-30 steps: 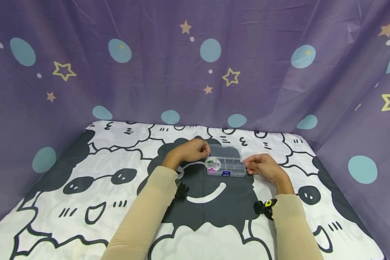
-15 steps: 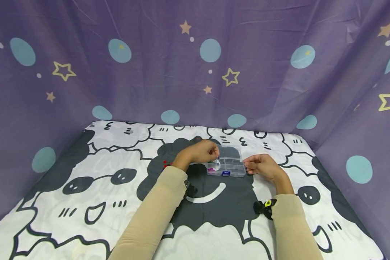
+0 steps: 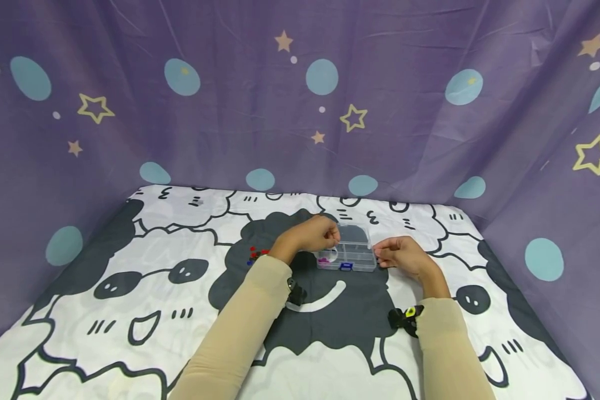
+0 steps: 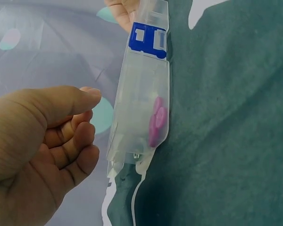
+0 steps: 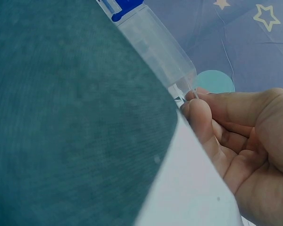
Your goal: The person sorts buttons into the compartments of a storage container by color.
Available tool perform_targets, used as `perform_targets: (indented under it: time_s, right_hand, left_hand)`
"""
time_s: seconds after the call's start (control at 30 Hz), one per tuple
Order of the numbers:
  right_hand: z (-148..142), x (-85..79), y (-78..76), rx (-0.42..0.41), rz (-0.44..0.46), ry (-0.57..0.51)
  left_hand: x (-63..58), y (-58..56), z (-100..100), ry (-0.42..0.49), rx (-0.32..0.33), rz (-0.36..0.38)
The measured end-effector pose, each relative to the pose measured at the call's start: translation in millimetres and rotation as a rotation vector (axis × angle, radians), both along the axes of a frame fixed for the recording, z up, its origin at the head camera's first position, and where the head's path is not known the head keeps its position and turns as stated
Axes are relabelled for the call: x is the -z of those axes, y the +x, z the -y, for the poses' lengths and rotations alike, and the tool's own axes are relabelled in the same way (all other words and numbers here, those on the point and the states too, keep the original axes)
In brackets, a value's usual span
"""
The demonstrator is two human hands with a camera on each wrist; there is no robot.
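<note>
A clear plastic compartment box with a blue latch stands on the dark patch of the cloth, its lid tipped back. Small pink pieces lie in its left end. My left hand is over the box's left side, thumb against curled fingers. In the left wrist view the left thumb is apart from the box wall; I cannot tell whether a small piece is between the fingertips. My right hand pinches the box's right end between thumb and index finger.
Several small red and blue pieces lie on the cloth, left of the left forearm. The table cloth carries black and white sheep drawings. Behind it hangs a purple curtain with stars and blue ovals.
My left hand has moved right, from the box's left edge to over its left compartments. The small red and blue pieces have come into view behind that arm. The right hand stays at the box.
</note>
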State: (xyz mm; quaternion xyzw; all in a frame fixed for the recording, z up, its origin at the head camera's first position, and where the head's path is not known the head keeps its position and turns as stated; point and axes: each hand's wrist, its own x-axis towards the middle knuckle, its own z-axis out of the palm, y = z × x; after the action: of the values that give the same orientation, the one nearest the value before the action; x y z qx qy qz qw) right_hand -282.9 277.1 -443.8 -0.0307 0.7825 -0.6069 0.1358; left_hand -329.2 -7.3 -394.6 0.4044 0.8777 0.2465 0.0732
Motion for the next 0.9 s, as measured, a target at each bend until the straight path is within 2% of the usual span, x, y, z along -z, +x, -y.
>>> perform_targets:
  time_s: [0.43, 0.7, 0.9]
  right_hand:
    - [-1, 3.6, -3.2, 0.001, 0.001, 0.007]
    - [-1, 2.9, -2.5, -0.003, 0.007, 0.002]
    - [-1, 1.6, -2.2, 0.001, 0.008, -0.001]
  left_hand:
    - [-1.1, 5.0, 23, 0.003, -0.058, 0.051]
    - [2.1, 3.2, 41, -0.015, -0.054, 0.022]
    - [-0.8, 5.1, 61, -0.011, -0.111, 0.037]
